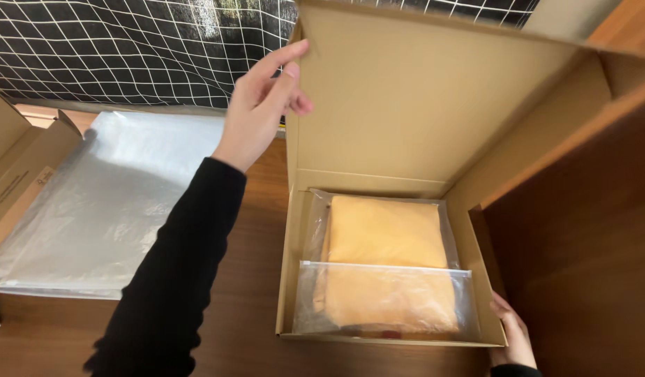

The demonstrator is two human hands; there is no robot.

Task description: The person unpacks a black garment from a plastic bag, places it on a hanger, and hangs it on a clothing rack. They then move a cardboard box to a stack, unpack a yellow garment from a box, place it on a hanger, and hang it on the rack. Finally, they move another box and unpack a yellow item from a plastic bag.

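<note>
An open cardboard box (289, 265) lies on a dark wooden surface, its lid (406, 98) raised upright at the back. Inside lies a folded orange cloth in a clear zip bag (385, 269). My left hand (263, 105), in a black sleeve, reaches up to the lid's left edge, fingers spread and touching the edge near its top corner. My right hand (514, 335) rests against the box's front right corner, partly hidden at the frame's bottom.
A large clear plastic bag (99, 202) lies flat to the left of the box. Another cardboard box (15, 160) sits at the far left. A black fabric with a white grid (127, 49) runs along the back. A wooden panel (587, 237) stands at right.
</note>
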